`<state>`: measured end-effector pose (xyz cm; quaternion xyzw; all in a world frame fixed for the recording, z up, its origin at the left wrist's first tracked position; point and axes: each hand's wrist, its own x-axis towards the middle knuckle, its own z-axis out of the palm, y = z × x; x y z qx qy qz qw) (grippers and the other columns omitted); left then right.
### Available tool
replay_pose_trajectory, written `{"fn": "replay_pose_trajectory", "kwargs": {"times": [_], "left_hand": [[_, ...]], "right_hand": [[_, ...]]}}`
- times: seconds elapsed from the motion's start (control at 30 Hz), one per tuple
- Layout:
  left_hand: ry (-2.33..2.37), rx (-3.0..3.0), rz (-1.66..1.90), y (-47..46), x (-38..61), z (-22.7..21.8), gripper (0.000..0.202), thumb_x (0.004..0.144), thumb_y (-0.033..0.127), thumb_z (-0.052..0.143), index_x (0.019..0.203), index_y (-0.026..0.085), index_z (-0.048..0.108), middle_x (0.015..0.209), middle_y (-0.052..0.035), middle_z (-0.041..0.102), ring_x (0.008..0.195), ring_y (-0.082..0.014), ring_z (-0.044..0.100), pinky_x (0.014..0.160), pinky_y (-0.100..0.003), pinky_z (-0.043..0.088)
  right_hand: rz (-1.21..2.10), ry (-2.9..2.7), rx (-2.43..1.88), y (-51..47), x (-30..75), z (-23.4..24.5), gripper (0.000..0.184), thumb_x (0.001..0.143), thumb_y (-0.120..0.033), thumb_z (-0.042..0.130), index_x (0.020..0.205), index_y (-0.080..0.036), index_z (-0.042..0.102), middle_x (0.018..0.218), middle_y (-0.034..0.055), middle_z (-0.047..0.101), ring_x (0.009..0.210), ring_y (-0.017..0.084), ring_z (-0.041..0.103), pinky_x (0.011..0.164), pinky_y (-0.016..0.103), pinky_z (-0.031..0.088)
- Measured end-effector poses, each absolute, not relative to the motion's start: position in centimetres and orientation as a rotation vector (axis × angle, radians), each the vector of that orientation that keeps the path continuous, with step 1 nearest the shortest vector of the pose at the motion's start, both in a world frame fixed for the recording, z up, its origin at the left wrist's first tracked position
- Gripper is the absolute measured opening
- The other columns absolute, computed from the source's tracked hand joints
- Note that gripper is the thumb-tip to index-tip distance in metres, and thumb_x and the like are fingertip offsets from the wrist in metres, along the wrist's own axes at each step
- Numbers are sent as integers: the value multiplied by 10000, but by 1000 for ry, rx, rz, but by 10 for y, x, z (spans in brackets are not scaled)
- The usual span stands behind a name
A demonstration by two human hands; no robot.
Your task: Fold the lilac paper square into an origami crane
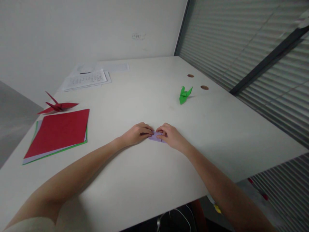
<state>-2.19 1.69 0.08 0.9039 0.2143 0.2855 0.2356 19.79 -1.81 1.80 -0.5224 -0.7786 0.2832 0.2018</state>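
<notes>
Both hands [154, 133], purple paper [155, 137] pinched between

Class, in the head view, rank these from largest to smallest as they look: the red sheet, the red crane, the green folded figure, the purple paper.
1. red sheet
2. red crane
3. green folded figure
4. purple paper, partly hidden by both hands

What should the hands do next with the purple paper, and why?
Probably press and run the fingertips along the fold. Both the left hand and right hand already pinch the small purple paper flat on the table, fingertips meeting over it, so a crease seems under way. How sharp it is cannot be seen.
</notes>
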Motion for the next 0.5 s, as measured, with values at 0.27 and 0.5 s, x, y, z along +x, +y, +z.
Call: {"fn": "replay_pose_trajectory", "kwargs": {"times": [0.27,0.5], "left_hand": [[653,2438,752,16,-20,-1,212,933,240,547,912,175,748,1030,-109,695,953,-186,632,861,-331,521],[736,2463,754,8,-15,0,210,869,341,649,819,164,750,1016,-112,674,903,-189,608,832,-339,506]], "right_hand": [[672,-2304,-1405,-23,198,21,119,878,-168,620,958,-158,707,958,58,587,736,131,598,753,293,489],[374,-2542,-1422,-30,194,23,137,946,-206,526,984,-156,648,1032,89,566,879,186,614,817,326,487]]}}
